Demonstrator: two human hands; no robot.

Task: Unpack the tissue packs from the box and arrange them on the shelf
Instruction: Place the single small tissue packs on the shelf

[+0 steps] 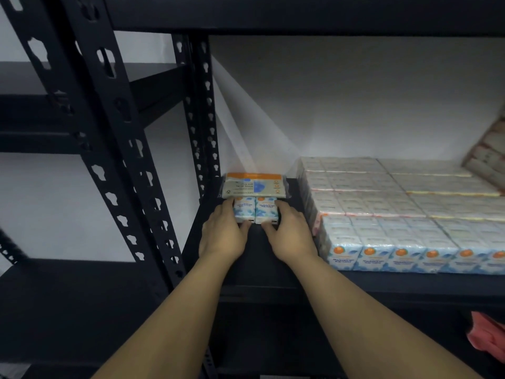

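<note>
A small bundle of blue-and-white mini tissue packs (pixel 255 210) stands on the black shelf board (pixel 273 269), near its left end. My left hand (pixel 222 233) grips its left side and my right hand (pixel 289 233) grips its right side, thumbs at the front. Right behind the bundle lies a flat facial-tissue pack (pixel 254 186) with an orange top strip. A large block of the same mini tissue packs (pixel 396 212) fills the shelf to the right, several rows deep. The box is not in view.
Black perforated uprights (pixel 202 127) frame the shelf's left end, with another rack (pixel 90 110) further left. A tilted stack of packs (pixel 489 151) leans at the far right. A pink cloth (pixel 489 337) lies on the level below. A dark shelf board sits overhead.
</note>
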